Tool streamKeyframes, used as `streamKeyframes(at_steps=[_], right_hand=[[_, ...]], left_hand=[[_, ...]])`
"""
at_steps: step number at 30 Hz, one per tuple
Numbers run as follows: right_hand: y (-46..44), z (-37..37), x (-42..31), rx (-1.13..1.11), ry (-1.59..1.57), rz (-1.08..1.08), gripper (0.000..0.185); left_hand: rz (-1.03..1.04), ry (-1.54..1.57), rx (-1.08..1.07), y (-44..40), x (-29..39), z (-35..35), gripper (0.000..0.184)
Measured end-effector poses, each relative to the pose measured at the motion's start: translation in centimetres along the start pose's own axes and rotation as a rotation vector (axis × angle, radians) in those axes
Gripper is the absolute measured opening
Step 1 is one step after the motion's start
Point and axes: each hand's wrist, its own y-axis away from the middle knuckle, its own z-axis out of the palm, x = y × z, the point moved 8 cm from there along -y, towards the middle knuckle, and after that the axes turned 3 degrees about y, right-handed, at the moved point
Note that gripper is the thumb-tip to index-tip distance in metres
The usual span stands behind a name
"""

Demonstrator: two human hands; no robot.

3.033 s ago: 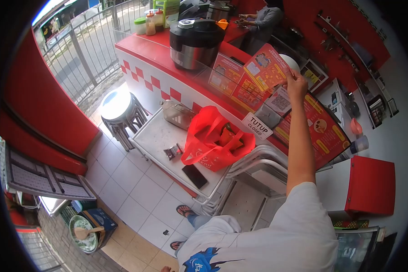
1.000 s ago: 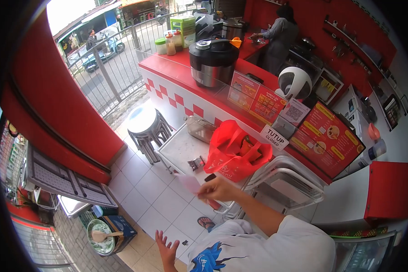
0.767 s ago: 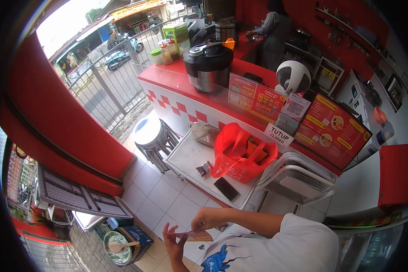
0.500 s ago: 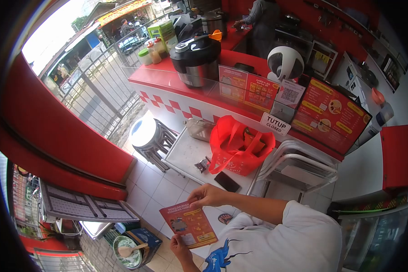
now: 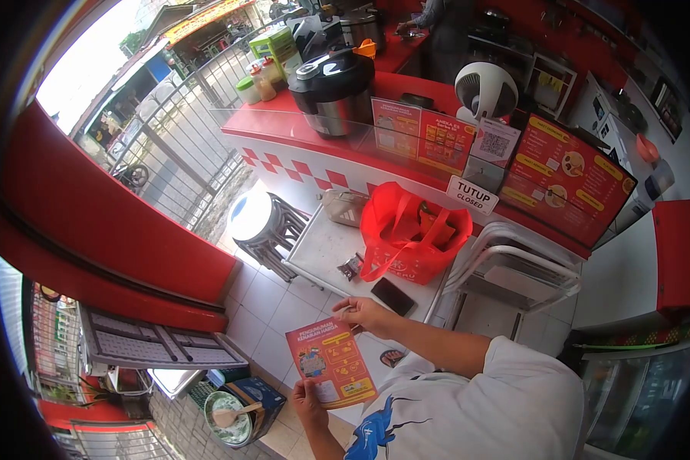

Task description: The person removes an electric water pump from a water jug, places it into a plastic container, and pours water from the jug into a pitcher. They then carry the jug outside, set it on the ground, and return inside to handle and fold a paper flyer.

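Observation:
My left hand (image 5: 308, 404) pinches the lower left edge of a red printed leaflet (image 5: 333, 368), headed "PENGUMUMAN KENAIKAN HARGA". It is held tilted, its printed side up. My right hand (image 5: 369, 316) is at the leaflet's top right corner, its thumb and fingers curled together. Whatever they pinch is too small to make out. Just beyond my right hand, a dark phone (image 5: 393, 296) lies on the white table (image 5: 314, 253). A red carrier bag (image 5: 406, 253) stands there too, with a small dark packet (image 5: 350, 266) and a beige pouch (image 5: 343, 207).
White stools (image 5: 264, 222) are stacked left of the table, folded chairs (image 5: 517, 268) right of it. Behind runs a red counter (image 5: 284, 126) with a rice cooker (image 5: 331, 92), a fan (image 5: 484, 88) and a "TUTUP CLOSED" sign (image 5: 472, 195). A person (image 5: 448, 38) stands behind it.
My right hand has shifted from over the leaflet's top edge to its right corner, uncovering the heading. The leaflet has turned more upright in view. My left hand still grips it.

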Motion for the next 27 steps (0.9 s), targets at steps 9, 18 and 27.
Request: streamKeyframes(at_steps=[9,18,27], right_hand=[[0.2,-17.9,-36.7,1.058,0.901,-1.123,0.016],[-0.6,-16.7,-39.6,0.904,0.931,-1.19,0.018],[-4.1,-0.5,5.6,-0.168,0.369,0.132,0.077]], left_hand=[[-0.076,0.162,0.463,5.5,-4.8,-10.5,0.018],[-0.256,0.709,0.941,16.0,-14.5,-22.6,0.03],[-0.14,0.108,0.557,6.9,-5.8,-6.4,0.016]])
